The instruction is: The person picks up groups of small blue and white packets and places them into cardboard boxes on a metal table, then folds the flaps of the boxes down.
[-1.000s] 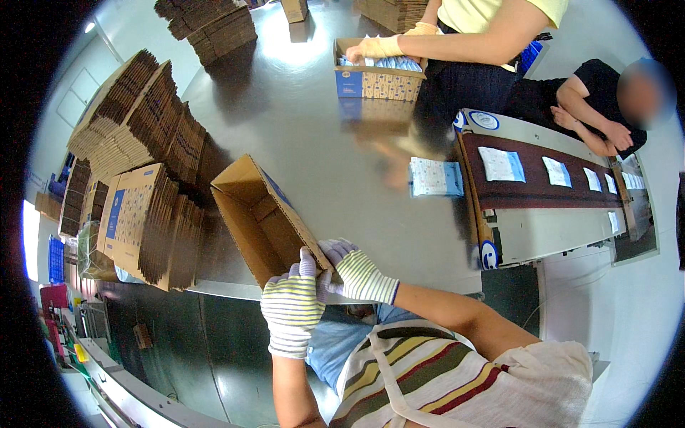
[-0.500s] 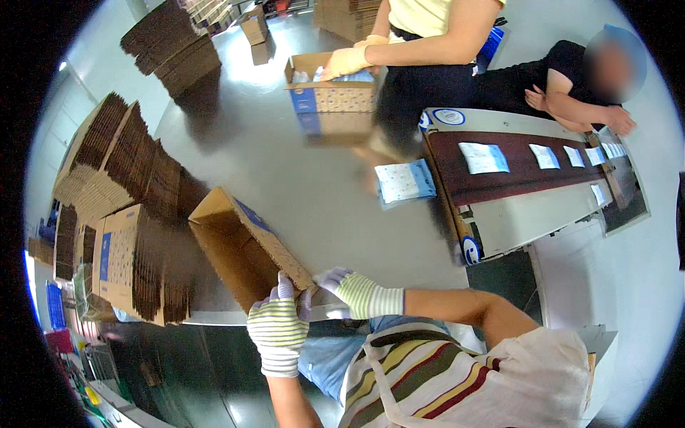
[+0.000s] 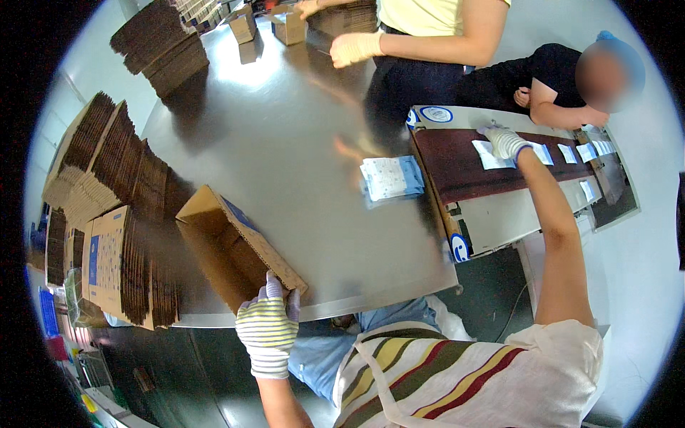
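My left hand (image 3: 267,329), in a striped knitted glove, is closed on the near end of an open cardboard box (image 3: 235,246). Its fingers point up over the box's near edge. The box lies tilted at the table's front left, its brown inside showing. My right hand (image 3: 506,143), gloved alike, reaches far across to the dark red conveyor belt (image 3: 457,175). Its fingers look stretched out over a white and blue packet (image 3: 489,158), partly covering it. A small stack of such packets (image 3: 389,178) lies on the table beside the belt's end.
Flattened cartons (image 3: 114,164) stand in tall stacks along the left edge. Across the metal table (image 3: 285,150), a co-worker in yellow gloves (image 3: 355,50) stands near two open boxes (image 3: 287,27). Another person (image 3: 553,78) leans by the belt, where more packets (image 3: 567,154) lie.
My right hand has left the box's near end and moved right and away to the belt. The co-worker's filled box has gone from the table's middle to the far end.
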Motion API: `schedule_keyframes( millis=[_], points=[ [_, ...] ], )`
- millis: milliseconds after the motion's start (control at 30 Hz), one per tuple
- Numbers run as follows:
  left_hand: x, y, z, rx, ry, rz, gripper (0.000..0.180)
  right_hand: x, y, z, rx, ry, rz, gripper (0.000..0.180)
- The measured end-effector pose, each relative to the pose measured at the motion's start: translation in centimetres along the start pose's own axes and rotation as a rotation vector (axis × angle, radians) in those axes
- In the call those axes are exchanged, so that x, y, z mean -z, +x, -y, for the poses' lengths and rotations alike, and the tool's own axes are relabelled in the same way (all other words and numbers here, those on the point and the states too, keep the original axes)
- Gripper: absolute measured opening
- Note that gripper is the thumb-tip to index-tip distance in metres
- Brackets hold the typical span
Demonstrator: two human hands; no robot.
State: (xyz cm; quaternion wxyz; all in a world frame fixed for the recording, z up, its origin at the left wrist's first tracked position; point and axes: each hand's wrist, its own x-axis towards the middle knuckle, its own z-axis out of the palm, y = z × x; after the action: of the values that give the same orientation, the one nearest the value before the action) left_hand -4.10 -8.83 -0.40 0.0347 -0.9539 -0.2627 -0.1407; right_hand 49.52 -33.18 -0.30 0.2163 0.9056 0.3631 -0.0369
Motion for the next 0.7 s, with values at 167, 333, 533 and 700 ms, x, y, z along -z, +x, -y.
schedule_keyframes(
  millis=[167,333,533,700],
  points=[
    [0.0,0.3,0.1,-0.018,-0.022,-0.021,0.044,1.8,1.4,2.6,0.192,0.083,0.2,0.063],
    [0.1,0.0,0.3,0.029,-0.075,0.029,0.041,4.1,2.6,9.0,0.695,0.337,-0.117,0.035],
    [0.0,0.6,-0.1,0.004,-0.069,0.061,0.042,2.3,7.7,18.5,0.677,0.298,0.248,0.081],
    [-0.4,-0.4,0.6,0.022,-0.073,0.028,0.042,7.2,0.8,24.0,0.674,0.08,0.375,0.094]
  ],
)
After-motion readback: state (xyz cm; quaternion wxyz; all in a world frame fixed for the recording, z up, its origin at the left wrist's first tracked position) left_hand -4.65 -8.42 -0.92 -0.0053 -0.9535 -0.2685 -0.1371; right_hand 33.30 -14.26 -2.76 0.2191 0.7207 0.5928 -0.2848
